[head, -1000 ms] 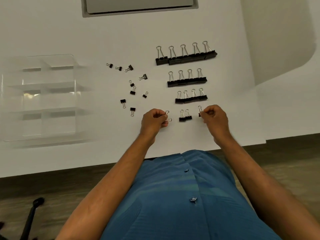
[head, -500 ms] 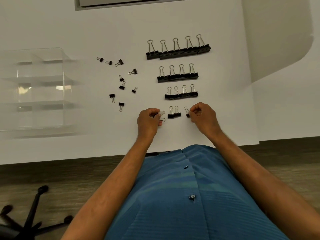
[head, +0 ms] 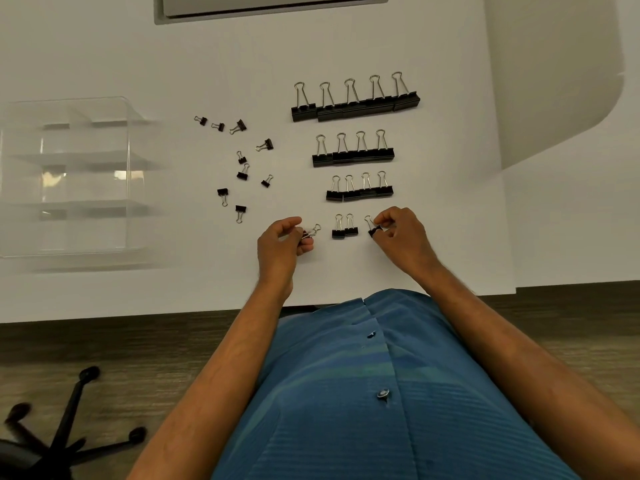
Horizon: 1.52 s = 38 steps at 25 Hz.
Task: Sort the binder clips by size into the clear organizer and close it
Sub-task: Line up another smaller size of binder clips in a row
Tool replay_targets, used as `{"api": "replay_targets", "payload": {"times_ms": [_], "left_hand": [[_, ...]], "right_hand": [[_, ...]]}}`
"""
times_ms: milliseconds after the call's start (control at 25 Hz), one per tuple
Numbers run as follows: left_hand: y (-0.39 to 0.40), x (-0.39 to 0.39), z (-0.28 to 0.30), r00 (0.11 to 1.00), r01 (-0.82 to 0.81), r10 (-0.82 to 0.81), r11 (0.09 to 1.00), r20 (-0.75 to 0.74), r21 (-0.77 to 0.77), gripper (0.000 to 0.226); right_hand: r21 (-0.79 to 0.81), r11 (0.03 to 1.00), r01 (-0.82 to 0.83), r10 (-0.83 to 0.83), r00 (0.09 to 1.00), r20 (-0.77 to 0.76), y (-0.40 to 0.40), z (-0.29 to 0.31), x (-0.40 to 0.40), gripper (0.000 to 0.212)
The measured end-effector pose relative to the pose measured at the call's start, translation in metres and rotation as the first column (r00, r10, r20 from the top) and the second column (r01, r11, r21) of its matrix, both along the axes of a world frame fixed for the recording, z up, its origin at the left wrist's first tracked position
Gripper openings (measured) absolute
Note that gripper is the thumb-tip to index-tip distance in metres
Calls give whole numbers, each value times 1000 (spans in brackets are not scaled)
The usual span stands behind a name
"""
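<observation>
Black binder clips lie in rows on the white table: a row of the largest clips (head: 355, 102) at the back, a medium row (head: 352, 154) below it, a smaller row (head: 359, 192) below that. Two small clips (head: 344, 230) stand side by side nearest me. My left hand (head: 282, 242) pinches a small clip (head: 310, 233) just left of that pair. My right hand (head: 401, 233) pinches another small clip (head: 373, 229) just right of it. Several tiny clips (head: 242, 168) lie scattered to the left. The clear organizer (head: 69, 174) stands open at the far left.
A grey recessed panel (head: 270, 3) sits at the table's back edge. The table's front edge (head: 138, 315) runs close to my body. A chair base (head: 62, 434) stands on the floor at lower left.
Both hands kept their clips and stayed beside the pair of small clips. The view shifted a little; the clips on the table did not move.
</observation>
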State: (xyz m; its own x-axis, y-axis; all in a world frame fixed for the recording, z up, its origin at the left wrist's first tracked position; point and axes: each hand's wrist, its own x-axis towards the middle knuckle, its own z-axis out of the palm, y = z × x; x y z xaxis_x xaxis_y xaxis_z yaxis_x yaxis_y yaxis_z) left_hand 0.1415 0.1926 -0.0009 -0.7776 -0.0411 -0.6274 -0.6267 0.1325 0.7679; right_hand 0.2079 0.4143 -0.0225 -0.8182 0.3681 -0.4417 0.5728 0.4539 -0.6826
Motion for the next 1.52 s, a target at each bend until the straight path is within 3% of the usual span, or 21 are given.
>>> {"api": "replay_targets", "payload": {"times_ms": [280, 400, 520, 680, 840, 920, 1320, 1520], "left_hand": [[-10, -24, -1, 996, -86, 85, 995, 24, 49, 24], [-13, -30, -5, 989, 119, -135, 966, -55, -230, 32], [-17, -22, -7, 901, 277, -402, 822, -163, -497, 33], [-25, -15, -12, 800, 354, -556, 741, -225, -570, 36], [-34, -19, -23, 533, 507, -814, 525, -230, -683, 44], [-35, -22, -28, 467, 527, -855, 474, -226, -706, 43], [-24, -23, -33, 445, 599, -856, 502, -261, -624, 39], [-18, -20, -26, 414, 618, -878, 466, -242, -633, 37]], "right_hand": [[-9, 1000, -3, 3, 1000, -4, 0, 1, 1, 18], [-11, 1000, -2, 2, 1000, -3, 0, 2, 1, 17], [-8, 1000, -2, 2, 1000, -3, 0, 1, 0, 17], [0, 1000, -12, 12, 1000, -1, -1, 1, 1, 19], [44, 995, -94, 94, 995, -11, -2, 0, 2, 25], [80, 985, -155, 158, 987, -29, -3, -2, 4, 26], [186, 943, -275, 297, 949, -102, -1, -10, 5, 24], [305, 891, -337, 403, 897, -184, -6, -9, 6, 30]]}}
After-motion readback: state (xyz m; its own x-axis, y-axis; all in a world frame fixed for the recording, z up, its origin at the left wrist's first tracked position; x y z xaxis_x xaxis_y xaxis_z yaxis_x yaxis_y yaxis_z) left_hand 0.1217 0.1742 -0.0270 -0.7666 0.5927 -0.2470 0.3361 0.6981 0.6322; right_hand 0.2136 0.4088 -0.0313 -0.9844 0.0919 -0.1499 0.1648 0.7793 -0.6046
